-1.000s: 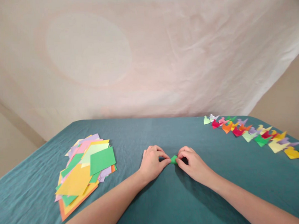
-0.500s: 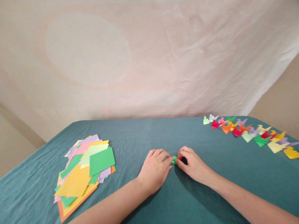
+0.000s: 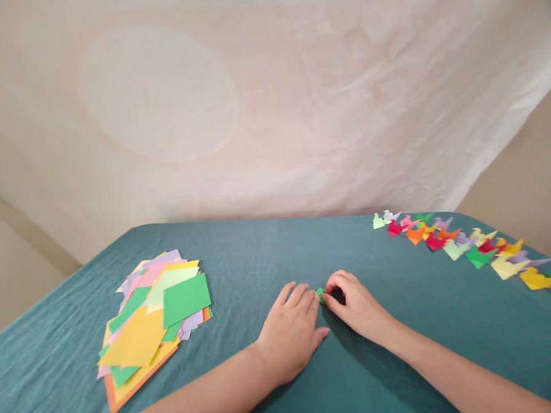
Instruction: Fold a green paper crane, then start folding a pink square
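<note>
A small folded piece of green paper [image 3: 320, 296] lies on the teal cloth between my two hands, mostly hidden by fingers. My right hand [image 3: 349, 300] pinches its right side between thumb and fingertips. On its left, my left hand [image 3: 293, 329] rests palm down with fingers stretched forward and the thumb out toward the right. The left fingertips are close beside the green paper; whether they touch it I cannot tell.
A loose pile of coloured paper squares [image 3: 143, 333] lies on the left of the teal-covered table [image 3: 241, 251]. Several folded paper birds [image 3: 481, 254] stand in rows along the right edge. A pale cloth [image 3: 270, 108] hangs behind the table.
My left hand has let go of the green paper and flattened, its thumb swinging out toward me. The right hand keeps its pinch in nearly the same place.
</note>
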{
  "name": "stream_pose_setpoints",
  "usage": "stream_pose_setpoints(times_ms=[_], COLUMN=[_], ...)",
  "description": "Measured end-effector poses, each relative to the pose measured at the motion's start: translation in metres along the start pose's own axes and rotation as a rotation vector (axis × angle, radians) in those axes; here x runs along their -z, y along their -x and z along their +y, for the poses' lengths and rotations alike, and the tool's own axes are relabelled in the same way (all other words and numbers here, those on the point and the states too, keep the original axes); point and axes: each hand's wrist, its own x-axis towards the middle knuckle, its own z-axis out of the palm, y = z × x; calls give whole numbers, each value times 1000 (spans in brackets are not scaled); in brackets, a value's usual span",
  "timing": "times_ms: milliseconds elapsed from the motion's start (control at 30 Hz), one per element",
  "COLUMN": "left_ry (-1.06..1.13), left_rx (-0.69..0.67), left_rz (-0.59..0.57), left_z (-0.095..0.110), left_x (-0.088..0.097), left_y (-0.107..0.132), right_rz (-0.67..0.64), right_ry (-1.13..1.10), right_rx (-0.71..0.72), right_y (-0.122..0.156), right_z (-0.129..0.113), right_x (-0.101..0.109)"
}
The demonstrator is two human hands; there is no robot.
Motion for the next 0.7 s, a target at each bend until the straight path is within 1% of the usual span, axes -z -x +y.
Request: stream_pose_setpoints(times_ms=[100, 200, 333, 433, 600, 700], left_ry=[-3, -4, -4, -5, -2, 1], left_rx=[-2, 2, -4, -5, -9, -9], left_rz=[2, 2, 3, 3, -8, -6], left_z=[0, 0, 0, 0, 0, -1], left_x=[0, 0, -1, -1, -1, -1], left_y=[0, 0, 0, -1, -1, 0], right_rz=[14, -4, -34, -59, -131, -140], right_ry=[-23, -33, 54, 113, 150, 175], right_rx=[30, 87, 161, 182, 235, 274], right_y=[4, 7, 9, 11, 16, 20], right_z=[-3, -7, -13, -15, -10, -4], right_x=[3, 8, 14, 17, 19, 16])
